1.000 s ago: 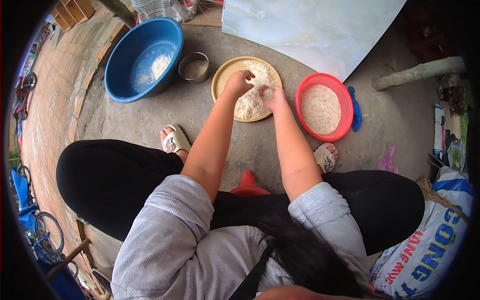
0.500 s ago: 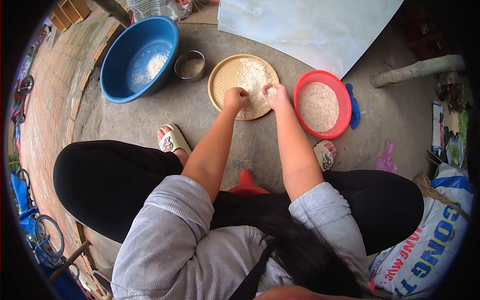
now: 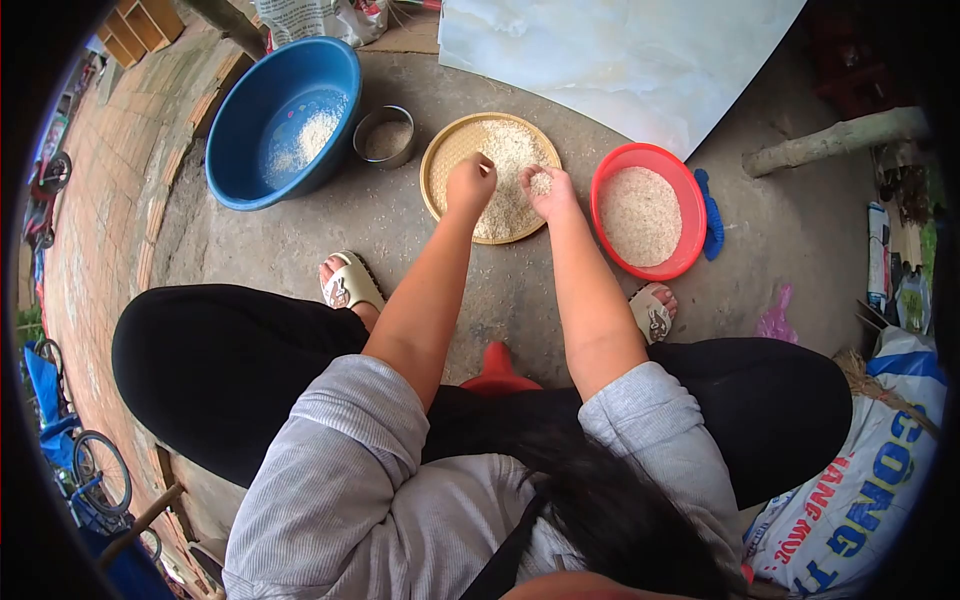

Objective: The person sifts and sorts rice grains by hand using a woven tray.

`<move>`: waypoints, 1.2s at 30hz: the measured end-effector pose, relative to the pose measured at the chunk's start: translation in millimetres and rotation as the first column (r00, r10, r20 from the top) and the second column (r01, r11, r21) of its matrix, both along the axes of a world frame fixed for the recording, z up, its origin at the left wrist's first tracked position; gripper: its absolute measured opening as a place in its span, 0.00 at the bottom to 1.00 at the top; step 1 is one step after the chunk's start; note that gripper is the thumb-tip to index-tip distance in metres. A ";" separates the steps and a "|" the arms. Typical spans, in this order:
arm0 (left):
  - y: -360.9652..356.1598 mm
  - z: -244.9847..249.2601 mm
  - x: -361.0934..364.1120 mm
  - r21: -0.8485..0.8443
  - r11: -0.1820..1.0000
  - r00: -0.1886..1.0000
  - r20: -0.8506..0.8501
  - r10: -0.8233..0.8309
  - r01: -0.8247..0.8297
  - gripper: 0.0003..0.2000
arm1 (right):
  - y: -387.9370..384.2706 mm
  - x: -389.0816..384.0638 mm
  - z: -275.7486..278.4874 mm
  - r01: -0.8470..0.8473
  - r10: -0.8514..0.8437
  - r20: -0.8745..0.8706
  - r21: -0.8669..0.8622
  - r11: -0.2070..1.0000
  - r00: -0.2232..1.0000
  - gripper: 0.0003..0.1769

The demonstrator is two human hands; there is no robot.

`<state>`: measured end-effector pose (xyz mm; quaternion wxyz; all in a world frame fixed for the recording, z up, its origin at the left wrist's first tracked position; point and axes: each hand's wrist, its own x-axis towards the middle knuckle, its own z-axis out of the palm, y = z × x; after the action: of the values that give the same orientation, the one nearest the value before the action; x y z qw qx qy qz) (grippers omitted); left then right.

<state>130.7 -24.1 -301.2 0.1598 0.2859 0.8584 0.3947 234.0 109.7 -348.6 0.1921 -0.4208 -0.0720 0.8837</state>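
Yellow tray (image 3: 441, 170) is holding the pale grain (image 3: 512, 146). Right hand (image 3: 553, 199) is cupping some, left hand (image 3: 466, 190) is pressing fingertips together, can't tell on what. Working low over the tray is limiting spills imo.

the left hand (image 3: 472, 187), with bent fingers, is over a round tray (image 3: 441, 165) of pale grains (image 3: 512, 145). the right hand (image 3: 553, 196) cups some grains near a red bowl (image 3: 692, 188).
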 end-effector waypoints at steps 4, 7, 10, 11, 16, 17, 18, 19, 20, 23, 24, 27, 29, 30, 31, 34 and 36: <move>-18.7 -42.6 40.6 -0.078 0.913 0.903 -0.139 -0.407 0.400 0.08 | 0.9 4.5 -2.7 0.159 -0.158 0.046 -0.008 0.987 0.986 0.11; -22.1 -54.7 34.2 -0.049 0.928 0.922 -0.113 -0.372 0.368 0.07 | 3.2 8.5 -3.4 0.153 -0.156 0.094 0.040 0.987 0.983 0.11; -22.1 -50.7 6.8 -0.057 0.997 0.997 0.051 -0.054 0.057 0.05 | 1.3 10.1 0.0 0.153 -0.157 0.115 0.039 0.987 0.981 0.10; -20.9 -36.4 -1.7 -0.073 0.994 0.976 0.196 0.091 -0.078 0.05 | 1.7 9.6 0.8 0.153 -0.156 0.112 0.038 0.988 0.981 0.10; 3.7 8.7 -33.3 0.384 0.923 0.614 0.731 -0.297 -0.011 0.08 | -5.5 8.1 6.7 0.002 -0.008 0.071 0.076 0.997 0.997 0.10; 8.4 25.4 -32.9 0.380 0.920 0.535 0.759 -0.370 0.098 0.10 | -9.4 7.7 11.8 -0.019 0.011 0.089 0.091 0.996 0.996 0.10; 12.8 27.4 -33.4 0.380 0.920 0.533 0.761 -0.371 0.098 0.10 | -10.2 7.9 10.7 -0.018 0.010 0.092 0.090 0.996 0.996 0.10; 17.2 29.8 -34.1 0.250 0.924 0.743 0.551 -0.381 0.288 0.12 | -10.1 7.7 10.3 -0.024 0.021 0.051 0.066 0.998 0.999 0.10; 19.5 32.0 -34.3 0.063 0.906 0.864 0.280 -0.419 0.419 0.14 | -9.3 6.9 10.5 -0.032 0.032 0.009 0.044 0.999 0.999 0.10; 17.2 5.3 -32.2 0.049 0.929 0.926 0.076 -0.370 0.367 0.18 | -2.3 6.7 6.0 -0.033 0.033 0.004 0.002 0.999 0.999 0.10; 14.6 11.0 -19.0 -0.005 0.911 0.899 0.159 -0.408 0.413 0.19 | 0.1 6.9 4.5 -0.037 0.037 0.002 0.003 0.999 0.999 0.10; 4.8 -36.3 17.1 -0.126 0.776 0.772 -0.093 -0.629 0.618 0.21 | 2.1 8.4 -1.2 0.065 -0.066 -0.015 -0.056 0.996 0.998 0.11; -8.9 -47.4 41.5 -0.055 0.754 0.716 -0.274 -0.642 0.654 0.17 | 3.7 12.8 -4.0 0.116 -0.121 -0.053 -0.086 0.990 0.991 0.11; -9.8 -50.2 42.7 -0.049 0.754 0.718 -0.271 -0.641 0.655 0.17 | 5.2 13.7 -3.5 0.096 -0.102 -0.057 -0.097 0.991 0.993 0.11; -12.3 -52.7 41.1 -0.075 0.737 0.705 -0.244 -0.666 0.671 0.15 | 4.7 14.9 -3.5 0.095 -0.100 -0.051 -0.093 0.991 0.994 0.11; -9.0 -55.1 35.8 -0.210 0.718 0.692 -0.192 -0.696 0.663 0.11 | -1.5 14.9 2.7 0.035 -0.035 0.018 -0.004 0.999 0.999 0.09; -6.6 -56.6 25.4 -0.323 0.701 0.689 -0.170 -0.704 0.636 0.10 | -1.6 12.4 7.9 0.045 -0.044 0.029 -0.022 0.999 0.999 0.09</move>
<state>156.0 -30.7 -357.8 0.2035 0.6130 0.7470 0.1574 246.5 108.1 -340.7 0.2059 -0.4371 -0.0551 0.8738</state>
